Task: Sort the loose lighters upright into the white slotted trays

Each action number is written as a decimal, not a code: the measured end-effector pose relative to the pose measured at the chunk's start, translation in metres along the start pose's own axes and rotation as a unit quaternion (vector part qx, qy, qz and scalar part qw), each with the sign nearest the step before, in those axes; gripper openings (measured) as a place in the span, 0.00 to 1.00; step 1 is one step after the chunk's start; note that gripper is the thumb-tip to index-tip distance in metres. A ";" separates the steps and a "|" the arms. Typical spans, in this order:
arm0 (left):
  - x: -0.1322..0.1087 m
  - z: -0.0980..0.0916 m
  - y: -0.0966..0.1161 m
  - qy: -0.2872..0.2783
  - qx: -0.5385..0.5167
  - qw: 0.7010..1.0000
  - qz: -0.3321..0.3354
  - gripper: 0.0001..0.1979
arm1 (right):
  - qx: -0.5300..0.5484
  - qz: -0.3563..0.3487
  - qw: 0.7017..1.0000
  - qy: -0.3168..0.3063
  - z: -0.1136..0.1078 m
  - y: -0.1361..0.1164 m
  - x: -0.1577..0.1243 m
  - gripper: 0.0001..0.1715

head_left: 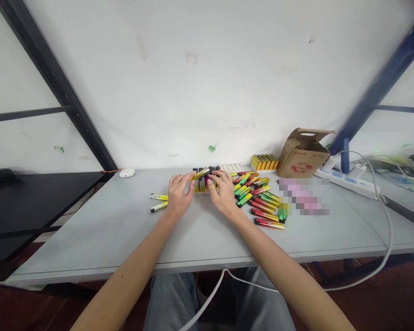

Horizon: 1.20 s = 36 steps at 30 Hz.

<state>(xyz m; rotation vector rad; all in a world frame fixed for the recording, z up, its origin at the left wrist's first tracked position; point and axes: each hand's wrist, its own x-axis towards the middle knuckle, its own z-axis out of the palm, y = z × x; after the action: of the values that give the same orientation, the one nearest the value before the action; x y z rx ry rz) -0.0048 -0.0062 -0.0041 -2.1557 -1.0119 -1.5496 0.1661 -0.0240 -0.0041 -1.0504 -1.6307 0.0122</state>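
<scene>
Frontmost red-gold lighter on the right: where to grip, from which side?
Pinch the red-gold lighter mid-body across its narrow width, probably best from above and the front. It lies flat, long axis roughly left to right, black cap to the left; bare tabletop lies in front, while another red lighter lies just behind.

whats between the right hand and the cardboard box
The head view shows loose coloured lighters, plus a cluster of yellow pieces, between the right hand and the cardboard box.
</scene>
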 end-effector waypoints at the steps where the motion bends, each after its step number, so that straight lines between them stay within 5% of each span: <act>1: 0.000 0.001 0.003 -0.012 -0.006 1.000 0.009 0.12 | 0.017 0.015 1.000 -0.007 0.000 0.000 0.000 0.17; 7: -0.002 0.002 0.009 -0.052 -0.034 0.997 0.037 0.13 | 0.157 0.110 0.981 -0.031 0.002 0.001 0.005 0.16; 16: -0.005 0.002 0.008 -0.084 -0.018 0.996 0.035 0.16 | 0.359 0.233 0.904 -0.024 0.003 -0.006 0.008 0.14; 22: -0.006 0.003 0.004 -0.178 0.050 0.983 0.002 0.28 | 0.460 0.369 0.806 0.045 -0.004 0.008 0.019 0.11; 29: -0.007 0.010 -0.003 -0.250 0.105 0.962 0.024 0.33 | 0.530 0.407 0.744 0.012 -0.006 0.007 0.019 0.11; 36: -0.005 0.014 -0.001 -0.250 0.124 0.959 0.041 0.36 | 0.597 0.448 0.665 -0.021 -0.011 0.005 0.022 0.08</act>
<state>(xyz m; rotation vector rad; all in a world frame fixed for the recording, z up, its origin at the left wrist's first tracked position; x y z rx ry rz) 0.0030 0.0010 -0.0143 -2.4156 -1.1677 -0.7945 0.1784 -0.0128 0.0148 -0.6193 -0.6186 1.5618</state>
